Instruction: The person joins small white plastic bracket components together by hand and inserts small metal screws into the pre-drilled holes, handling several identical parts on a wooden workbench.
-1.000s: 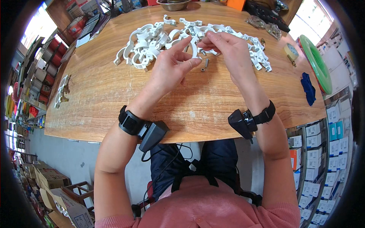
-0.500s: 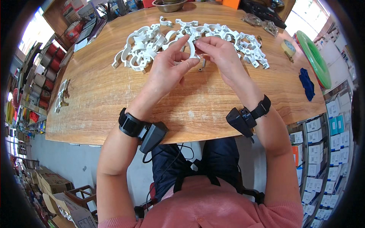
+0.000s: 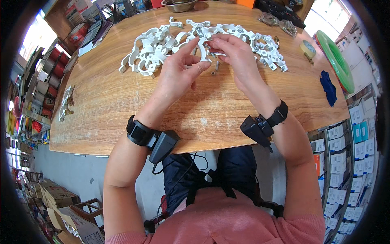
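Note:
A curved white pipe clamp half [image 3: 203, 50] is pinched between the thumb and forefinger of my left hand [image 3: 180, 67], raised in front of the clamp pile. My right hand [image 3: 239, 57] is close beside its upper end, with fingers bent together. Whatever those right fingers hold is too small and too hidden to name. Below the hands, a bolt [image 3: 217, 66] and a small nut [image 3: 213, 73] lie on the wooden table [image 3: 195, 118]. Many white clamp halves [image 3: 152, 49] are heaped left of and behind my hands, and more clamp pieces [image 3: 270, 51] with screws lie to the right.
Two white clamp pieces with brass-coloured screws [image 3: 66, 103] lie at the left edge. On the right are a tape roll [image 3: 308, 49], a dark blue cloth [image 3: 327, 88] and a green ring-shaped coil [image 3: 335, 61]. A metal bowl [image 3: 180, 6] and bagged hardware [image 3: 288, 28] sit farther back.
The fingers of my right hand have shifted slightly up and curled differently at the clamp half's upper end. My left hand keeps its grip almost in place.

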`<state>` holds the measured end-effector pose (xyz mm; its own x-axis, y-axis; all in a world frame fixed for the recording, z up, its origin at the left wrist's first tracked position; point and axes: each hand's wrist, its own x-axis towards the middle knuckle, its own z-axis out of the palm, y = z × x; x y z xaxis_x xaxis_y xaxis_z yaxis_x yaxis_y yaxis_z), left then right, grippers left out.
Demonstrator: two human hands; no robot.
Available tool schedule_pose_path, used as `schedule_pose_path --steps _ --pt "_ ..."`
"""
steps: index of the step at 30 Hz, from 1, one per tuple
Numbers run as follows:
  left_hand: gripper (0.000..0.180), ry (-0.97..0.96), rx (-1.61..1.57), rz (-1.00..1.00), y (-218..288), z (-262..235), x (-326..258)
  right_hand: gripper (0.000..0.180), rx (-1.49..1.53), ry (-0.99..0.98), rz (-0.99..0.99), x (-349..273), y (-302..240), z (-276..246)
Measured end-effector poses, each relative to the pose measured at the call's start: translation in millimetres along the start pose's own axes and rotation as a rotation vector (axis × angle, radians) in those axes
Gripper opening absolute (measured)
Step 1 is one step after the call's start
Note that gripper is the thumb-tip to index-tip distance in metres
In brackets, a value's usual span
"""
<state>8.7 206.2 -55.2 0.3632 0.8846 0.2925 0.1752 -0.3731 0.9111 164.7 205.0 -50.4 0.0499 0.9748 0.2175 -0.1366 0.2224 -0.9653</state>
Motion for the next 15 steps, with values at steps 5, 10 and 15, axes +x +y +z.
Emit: schedule_pose_path --steps 5,10,15 --pt "0.060 0.007 0.015 -0.058 1.0 0.2 0.1 0.023 -0.055 0.002 -0.058 -4.5 -2.9 3.5" --pt "0.059 0.002 0.019 -0.070 0.3 -0.4 0.8 0.021 -0.073 -0.008 -0.122 -3.2 -2.9 2.3" --pt "0.060 0.010 0.013 -0.081 2.2 0.3 1.2 0.020 0.007 0.090 -0.122 -3.0 -4.6 4.9"
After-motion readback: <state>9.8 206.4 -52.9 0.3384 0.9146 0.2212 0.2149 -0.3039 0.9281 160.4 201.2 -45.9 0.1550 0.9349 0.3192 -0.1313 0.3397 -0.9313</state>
